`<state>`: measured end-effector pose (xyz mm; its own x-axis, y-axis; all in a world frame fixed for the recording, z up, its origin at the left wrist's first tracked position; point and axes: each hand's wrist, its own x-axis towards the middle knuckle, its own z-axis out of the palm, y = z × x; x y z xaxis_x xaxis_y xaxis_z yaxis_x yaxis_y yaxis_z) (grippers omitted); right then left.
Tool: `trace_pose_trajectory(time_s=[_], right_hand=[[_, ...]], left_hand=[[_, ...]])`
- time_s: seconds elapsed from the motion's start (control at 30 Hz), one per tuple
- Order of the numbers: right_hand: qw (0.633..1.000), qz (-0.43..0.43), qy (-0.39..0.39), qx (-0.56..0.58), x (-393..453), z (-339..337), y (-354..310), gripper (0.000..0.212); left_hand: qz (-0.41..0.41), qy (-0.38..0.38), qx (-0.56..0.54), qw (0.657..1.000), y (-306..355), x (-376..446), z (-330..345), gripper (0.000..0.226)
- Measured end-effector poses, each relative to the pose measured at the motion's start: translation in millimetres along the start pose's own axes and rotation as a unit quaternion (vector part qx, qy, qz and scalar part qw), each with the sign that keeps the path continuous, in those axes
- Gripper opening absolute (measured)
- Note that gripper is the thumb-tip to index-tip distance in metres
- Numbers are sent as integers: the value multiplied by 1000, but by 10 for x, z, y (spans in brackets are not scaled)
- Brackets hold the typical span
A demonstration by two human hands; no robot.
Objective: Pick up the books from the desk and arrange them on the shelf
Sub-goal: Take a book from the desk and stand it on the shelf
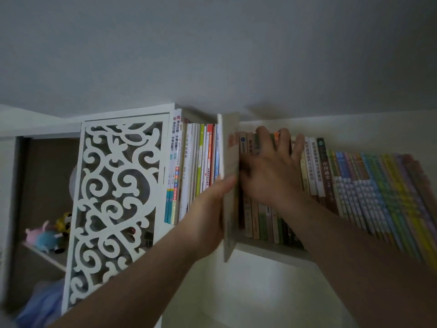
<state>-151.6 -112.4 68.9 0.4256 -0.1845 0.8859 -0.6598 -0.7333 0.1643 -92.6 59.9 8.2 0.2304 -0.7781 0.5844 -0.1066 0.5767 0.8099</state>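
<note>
The left hand [212, 209] grips one pale book [231, 185] by its outer edge, fingers curled round it, holding it upright at the left end of the shelf [267, 250] opening. Just right of that book, the right hand [272, 171] lies with spread, straight fingers pressing on the spines of the standing row of books [354, 185]. That row holds too many blurred spines to count, and a second group of books [194, 166] stands left of the divider.
</note>
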Motion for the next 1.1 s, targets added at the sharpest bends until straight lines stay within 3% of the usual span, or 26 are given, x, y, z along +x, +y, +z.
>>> trace_pose_trajectory(time_s=[0.03, 0.07, 0.1, 0.17, 0.23, 0.33, 0.47, 0.53, 0.7, 0.77, 0.83, 0.93, 1.1], right_hand=[[1000, 2, 10, -2, -1, 3, -1, 35], [1000, 1, 18, -3, -7, -3, -6, 35], [1000, -1, 25, -5, -11, -13, -9, 40], [1000, -11, 16, -13, -26, -38, -8, 46], [1000, -19, 3, -14, -26, -64, -5, 35], [999, -8, -15, 31, 3, -105, 0, 46], [989, -5, -33, 145, 36, -147, 46, 74], [992, -19, -40, 122, 57, -125, 56, 78], [999, -1, 5, 51, 34, -45, -15, 79], [998, 34, 23, 40, 37, -19, -122, 90], [997, 64, 31, 25, 58, 50, -239, 102], [996, 75, 47, -8, 128, 165, -340, 107], [995, 79, 29, -49, 222, 251, -449, 112]], left_hand=[[-30, -3, 9, 1000, -34, 108, -162, 57], [-54, 52, -19, 997, -249, 366, -271, 73], [-46, 68, -27, 996, -432, 618, -387, 91], [-42, 57, 17, 997, -710, 980, -390, 102], [-78, 81, 1, 994, -443, 906, -149, 92], [-39, 123, 9, 992, -310, 916, -55, 62], [-101, 71, -44, 991, -526, 988, -139, 67], [-105, 30, -57, 992, -637, 962, -177, 67], [-132, 29, -76, 988, -602, 807, -203, 62], [-117, 48, 32, 991, -589, 609, -330, 49], [-54, 86, 207, 973, -594, 423, -515, 34], [34, 138, 422, 895, -539, 372, -732, 18], [12, 118, 598, 792, -575, 649, -725, 35]])
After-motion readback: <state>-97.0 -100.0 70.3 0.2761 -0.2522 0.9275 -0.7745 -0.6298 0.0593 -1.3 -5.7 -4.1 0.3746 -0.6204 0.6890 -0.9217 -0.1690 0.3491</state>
